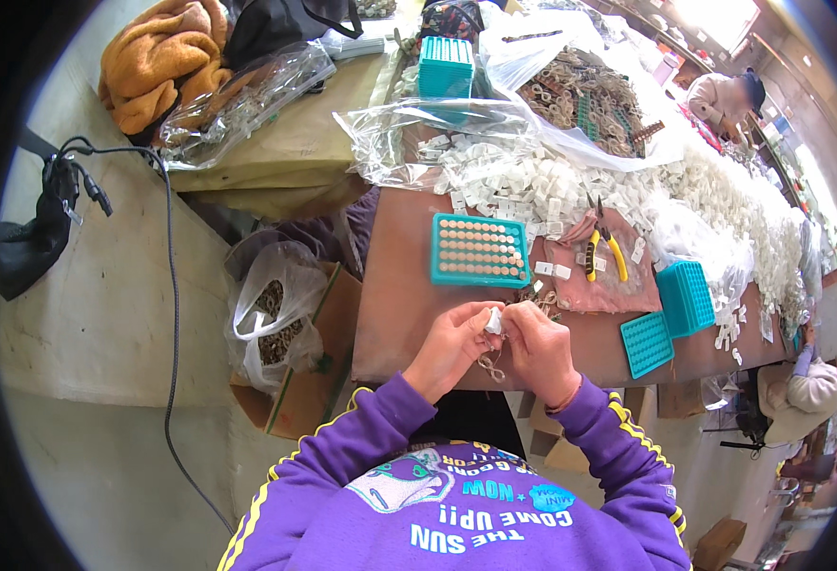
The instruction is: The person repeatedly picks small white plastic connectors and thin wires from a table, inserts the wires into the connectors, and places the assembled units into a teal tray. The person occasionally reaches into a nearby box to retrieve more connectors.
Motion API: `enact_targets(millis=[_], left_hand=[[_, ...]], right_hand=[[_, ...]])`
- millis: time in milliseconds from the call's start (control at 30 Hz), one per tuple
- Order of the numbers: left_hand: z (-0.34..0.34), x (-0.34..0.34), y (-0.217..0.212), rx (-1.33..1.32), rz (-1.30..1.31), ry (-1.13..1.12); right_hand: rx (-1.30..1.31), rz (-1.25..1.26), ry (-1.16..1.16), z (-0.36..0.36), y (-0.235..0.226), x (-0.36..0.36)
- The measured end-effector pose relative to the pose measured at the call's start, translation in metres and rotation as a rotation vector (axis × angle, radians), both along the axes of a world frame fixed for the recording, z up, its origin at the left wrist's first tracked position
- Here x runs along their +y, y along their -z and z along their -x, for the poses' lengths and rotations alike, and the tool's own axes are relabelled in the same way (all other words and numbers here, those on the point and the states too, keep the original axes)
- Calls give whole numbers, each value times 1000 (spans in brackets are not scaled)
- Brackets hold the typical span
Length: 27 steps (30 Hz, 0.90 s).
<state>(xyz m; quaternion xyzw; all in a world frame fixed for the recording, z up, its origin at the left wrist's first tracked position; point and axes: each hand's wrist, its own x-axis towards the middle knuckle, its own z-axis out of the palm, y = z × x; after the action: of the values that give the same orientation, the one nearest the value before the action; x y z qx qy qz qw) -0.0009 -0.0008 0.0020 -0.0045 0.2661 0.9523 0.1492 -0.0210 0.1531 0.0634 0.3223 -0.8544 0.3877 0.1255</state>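
Head view: I see my left hand (452,344) and right hand (535,344), 2 hands pinching together on a small white plastic piece (494,323). They hover over the brown table (394,285), just below a teal tray (480,250) of round parts.

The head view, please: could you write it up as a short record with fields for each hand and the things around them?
left hand: fingers closed on a small white piece, shared with the other hand
right hand: pinching the same white piece from its side
in front of hands: teal tray filled with rows of small round parts, flat on the brown table
right of tray: yellow-handled pliers lying on a pinkish bag
farther back: heap of white pieces spilling from clear plastic
left of table: plastic bag in a cardboard box
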Motion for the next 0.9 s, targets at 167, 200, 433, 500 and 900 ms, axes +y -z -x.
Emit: enact_targets(millis=[167,200,433,500,900], left_hand=[[-7,2,-10,-61,30,-33],[-10,-1,-17,-7,155,-48],[85,-86,-98,604,1311,-725],[126,-96,-109,873,1775,-951],[197,-76,-49,401,2286,64]], right_hand=[[-60,-6,2,-2,-3,3],[-124,42,1,-3,-5,6],[-275,292,161,-10,-21,26],[-279,224,143,-13,-19,32],[-248,239,369,-9,-3,86]])
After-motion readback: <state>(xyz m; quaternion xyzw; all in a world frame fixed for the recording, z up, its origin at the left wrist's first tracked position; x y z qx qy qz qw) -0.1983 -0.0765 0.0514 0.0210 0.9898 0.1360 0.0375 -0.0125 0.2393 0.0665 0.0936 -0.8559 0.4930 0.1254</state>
